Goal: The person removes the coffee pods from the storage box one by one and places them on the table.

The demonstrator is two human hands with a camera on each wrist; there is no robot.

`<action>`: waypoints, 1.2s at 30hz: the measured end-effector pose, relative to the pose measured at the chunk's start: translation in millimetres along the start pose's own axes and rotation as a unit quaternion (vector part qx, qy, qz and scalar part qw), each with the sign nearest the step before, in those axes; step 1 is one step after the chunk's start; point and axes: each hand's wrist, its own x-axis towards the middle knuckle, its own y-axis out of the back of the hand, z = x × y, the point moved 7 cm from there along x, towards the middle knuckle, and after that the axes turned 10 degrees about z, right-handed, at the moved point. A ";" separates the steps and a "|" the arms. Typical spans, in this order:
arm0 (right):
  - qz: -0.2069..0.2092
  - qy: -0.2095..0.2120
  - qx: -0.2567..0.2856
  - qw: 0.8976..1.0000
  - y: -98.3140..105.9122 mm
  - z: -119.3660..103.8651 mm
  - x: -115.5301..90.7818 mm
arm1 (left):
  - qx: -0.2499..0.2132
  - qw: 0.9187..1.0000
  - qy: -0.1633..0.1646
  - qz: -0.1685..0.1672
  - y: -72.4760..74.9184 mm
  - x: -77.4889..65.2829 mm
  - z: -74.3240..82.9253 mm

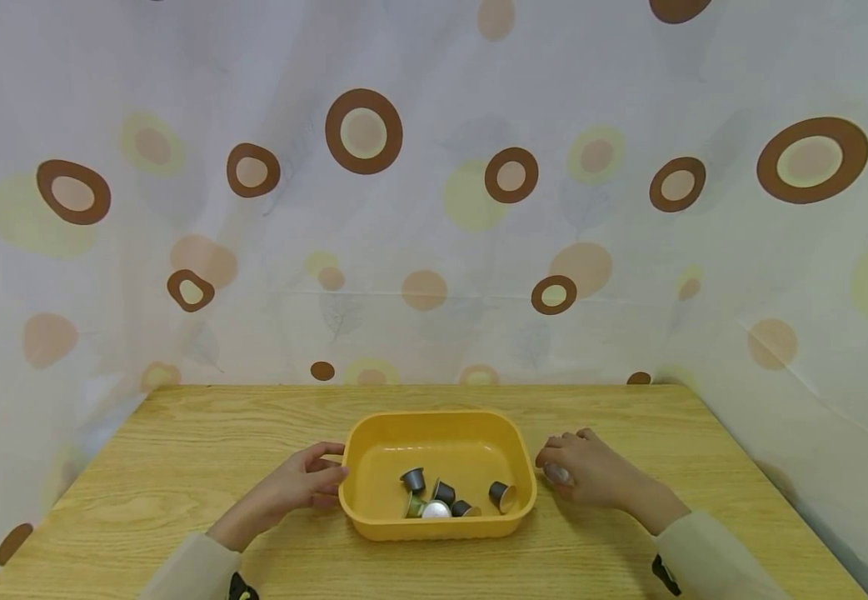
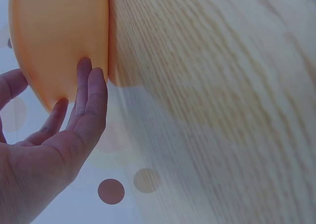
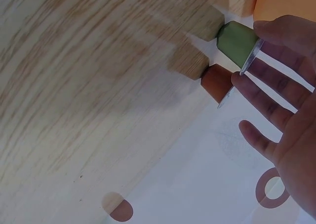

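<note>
A yellow plastic tray [image 1: 437, 528] stands on the table, with several coffee capsules [image 1: 413, 480] scattered inside. My left hand [image 1: 311, 479] is at its left end; its fingers [image 2: 95, 93] lie extended against the outer wall and the thumb is up at the rim. Just right of the tray, my right hand [image 1: 591, 473] pinches a green coffee capsule [image 3: 236, 42] between thumb and fingers. This capsule stands base down on the tabletop, silver lid up. Close beside it stands a brown capsule [image 3: 215, 83], its lid right at a fingertip.
The wooden table [image 1: 246, 425] reaches back to a white curtain [image 1: 434, 217] with brown and yellow circles, which also hangs along both sides.
</note>
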 end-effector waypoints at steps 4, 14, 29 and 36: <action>0.003 0.001 -0.004 1.000 0.6 -0.7 -0.2 | 0.001 1.000 -0.001 0.000 -0.4 -1.0 0.5; 0.008 0.002 -0.013 1.000 2.2 -1.3 -0.3 | -0.002 1.000 -0.002 -0.002 -0.9 -1.8 0.8; 0.018 -0.003 -0.012 1.000 17.8 -1.1 11.3 | -0.002 1.000 0.001 -0.001 -0.7 -0.9 0.8; 0.050 0.018 -0.035 0.998 28.7 -8.7 20.1 | 0.000 1.000 -0.001 -0.002 -0.9 -0.6 1.8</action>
